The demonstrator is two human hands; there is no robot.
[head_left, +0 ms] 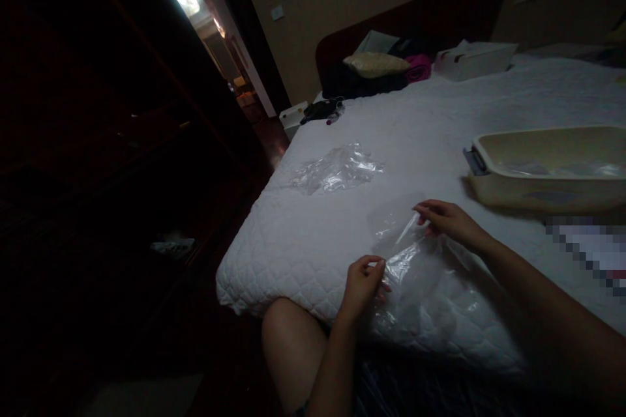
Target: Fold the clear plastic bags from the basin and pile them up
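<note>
A clear plastic bag [425, 287] is stretched between my two hands, over the near edge of the bed. My left hand [364, 283] pinches its left side between thumb and fingers. Higher and to the right, my right hand [443, 218] grips the upper edge of the same bag. The bag's lower part hangs loose and crumpled toward my lap. Farther out on the white quilted mattress cover [293, 247], a second crumpled clear plastic bag [337, 169] lies flat, apart from both hands.
At the right stands a cream plastic bin [548, 192] with a grey latch and clear plastic inside. Near the headboard [415, 16] are a beige pillow [376, 64], dark cloth, a rolled magenta cloth [418, 68] and a white box [474, 60]. A doorway opens at the far left.
</note>
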